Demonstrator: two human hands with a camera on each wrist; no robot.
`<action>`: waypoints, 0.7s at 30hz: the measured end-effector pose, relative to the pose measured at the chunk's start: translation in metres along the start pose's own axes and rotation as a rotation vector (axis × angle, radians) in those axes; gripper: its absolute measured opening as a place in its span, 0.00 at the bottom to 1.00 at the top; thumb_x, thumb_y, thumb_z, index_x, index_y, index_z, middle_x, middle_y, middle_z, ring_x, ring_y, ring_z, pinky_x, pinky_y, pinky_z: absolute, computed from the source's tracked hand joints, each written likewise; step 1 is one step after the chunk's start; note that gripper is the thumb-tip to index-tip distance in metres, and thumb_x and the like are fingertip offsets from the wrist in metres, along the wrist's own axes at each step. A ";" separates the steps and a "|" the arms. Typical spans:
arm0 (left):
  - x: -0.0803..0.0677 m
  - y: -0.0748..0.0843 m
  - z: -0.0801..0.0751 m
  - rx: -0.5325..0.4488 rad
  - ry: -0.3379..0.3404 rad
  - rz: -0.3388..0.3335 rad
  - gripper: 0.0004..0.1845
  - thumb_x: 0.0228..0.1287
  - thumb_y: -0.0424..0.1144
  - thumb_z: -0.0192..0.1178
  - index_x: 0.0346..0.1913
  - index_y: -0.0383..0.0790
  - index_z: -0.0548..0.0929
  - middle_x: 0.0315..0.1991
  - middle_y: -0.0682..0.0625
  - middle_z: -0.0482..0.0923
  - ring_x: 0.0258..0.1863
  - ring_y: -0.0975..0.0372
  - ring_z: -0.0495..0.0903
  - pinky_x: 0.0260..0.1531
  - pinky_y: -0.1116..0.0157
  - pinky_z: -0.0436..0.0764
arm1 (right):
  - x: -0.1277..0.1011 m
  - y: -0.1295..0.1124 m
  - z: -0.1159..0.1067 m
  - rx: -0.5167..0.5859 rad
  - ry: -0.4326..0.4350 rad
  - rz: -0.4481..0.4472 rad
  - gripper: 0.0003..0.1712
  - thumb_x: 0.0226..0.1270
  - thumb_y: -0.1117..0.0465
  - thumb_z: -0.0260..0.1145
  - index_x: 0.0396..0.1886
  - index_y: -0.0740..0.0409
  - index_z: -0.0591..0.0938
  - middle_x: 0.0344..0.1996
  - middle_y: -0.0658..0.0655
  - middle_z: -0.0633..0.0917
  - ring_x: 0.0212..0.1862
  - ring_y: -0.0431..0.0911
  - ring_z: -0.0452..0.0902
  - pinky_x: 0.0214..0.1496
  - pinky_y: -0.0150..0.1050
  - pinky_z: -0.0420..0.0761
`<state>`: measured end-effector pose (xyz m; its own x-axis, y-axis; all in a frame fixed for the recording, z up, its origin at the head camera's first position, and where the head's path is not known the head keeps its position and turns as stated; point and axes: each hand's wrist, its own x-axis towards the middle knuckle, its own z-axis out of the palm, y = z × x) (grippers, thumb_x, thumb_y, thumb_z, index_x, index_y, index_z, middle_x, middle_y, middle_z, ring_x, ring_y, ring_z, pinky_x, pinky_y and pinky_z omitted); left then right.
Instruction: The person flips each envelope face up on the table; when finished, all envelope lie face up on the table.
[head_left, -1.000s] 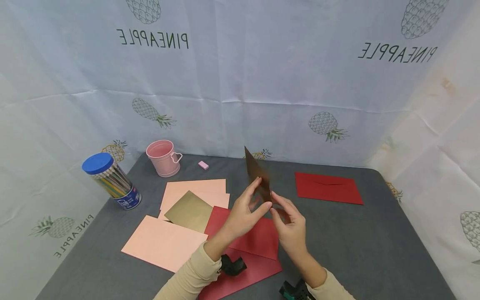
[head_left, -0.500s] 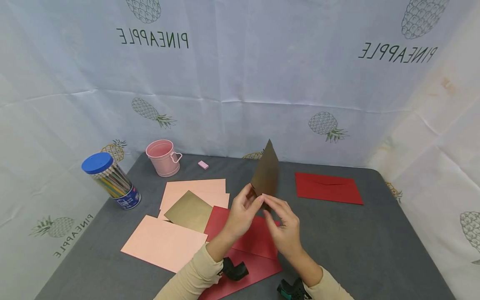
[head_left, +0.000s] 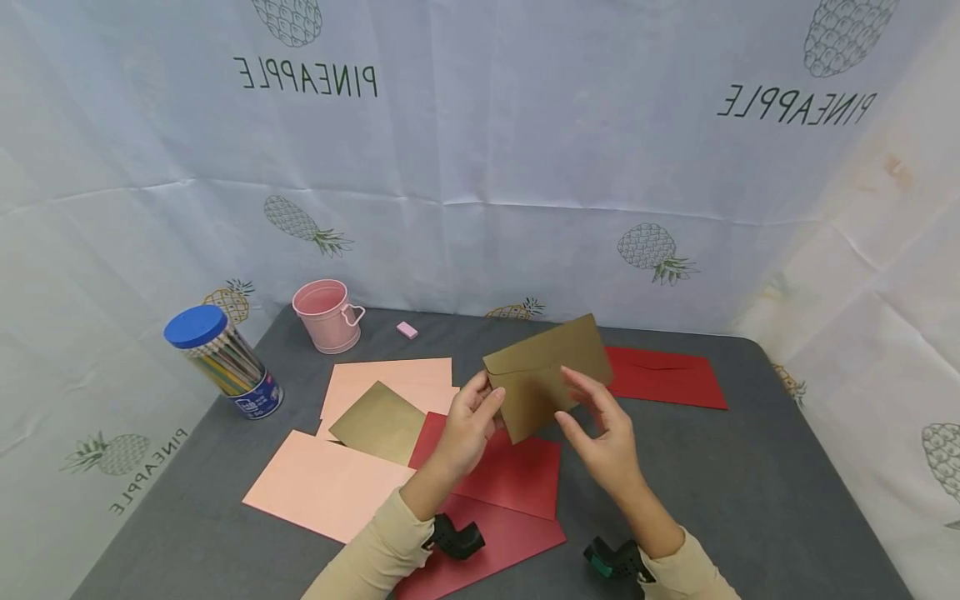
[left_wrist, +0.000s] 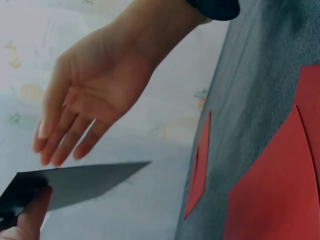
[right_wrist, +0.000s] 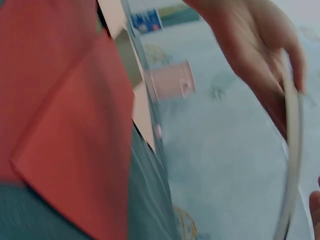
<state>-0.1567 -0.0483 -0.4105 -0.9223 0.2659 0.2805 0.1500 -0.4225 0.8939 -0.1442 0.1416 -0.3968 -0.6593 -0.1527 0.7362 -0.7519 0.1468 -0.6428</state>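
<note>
A brown-gold envelope (head_left: 546, 372) is held up above the table, flap side toward me. My left hand (head_left: 480, 400) pinches its left edge between thumb and fingers; the thumb (left_wrist: 31, 216) shows on the envelope (left_wrist: 80, 184) in the left wrist view. My right hand (head_left: 583, 402) is by the envelope's right lower part with straight, spread fingers (left_wrist: 60, 145), gripping nothing. The right wrist view shows the envelope (right_wrist: 292, 150) edge-on under the left hand (right_wrist: 250, 45).
On the grey table (head_left: 750, 483) lie two red envelopes (head_left: 517, 475) beneath my hands, another red one (head_left: 663, 375) at the right, pink envelopes (head_left: 330, 487), and a gold card (head_left: 378, 422). A pink bucket (head_left: 327, 315), eraser (head_left: 407, 330) and pencil jar (head_left: 221, 350) stand at the back left.
The envelope has turned from standing upright on its corner to lying wide, facing me. My right hand has let go and spread its fingers; the left hand keeps its pinch.
</note>
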 end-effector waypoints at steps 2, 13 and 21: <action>-0.001 0.001 -0.005 -0.028 0.004 -0.013 0.23 0.73 0.31 0.42 0.66 0.22 0.57 0.53 0.40 0.72 0.49 0.64 0.78 0.44 0.66 0.82 | -0.001 0.013 -0.012 0.034 0.006 0.045 0.34 0.47 0.88 0.62 0.59 0.78 0.69 0.55 0.78 0.72 0.61 0.44 0.72 0.61 0.31 0.73; -0.008 0.005 -0.033 -0.104 -0.049 -0.080 0.21 0.74 0.30 0.40 0.65 0.22 0.57 0.49 0.50 0.76 0.46 0.65 0.78 0.44 0.69 0.81 | 0.001 0.058 -0.073 0.149 0.060 0.297 0.34 0.59 0.80 0.60 0.66 0.73 0.63 0.65 0.61 0.70 0.66 0.41 0.67 0.64 0.26 0.68; -0.006 0.004 -0.044 -0.128 -0.112 -0.079 0.15 0.73 0.29 0.40 0.58 0.27 0.65 0.45 0.50 0.77 0.43 0.65 0.79 0.41 0.69 0.82 | -0.009 0.078 -0.089 0.246 -0.041 0.395 0.32 0.65 0.77 0.56 0.68 0.72 0.60 0.66 0.55 0.70 0.64 0.38 0.67 0.57 0.25 0.74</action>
<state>-0.1660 -0.0892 -0.4243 -0.8827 0.3947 0.2552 0.0259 -0.5014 0.8648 -0.1963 0.2414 -0.4344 -0.8917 -0.1710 0.4191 -0.4197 -0.0344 -0.9070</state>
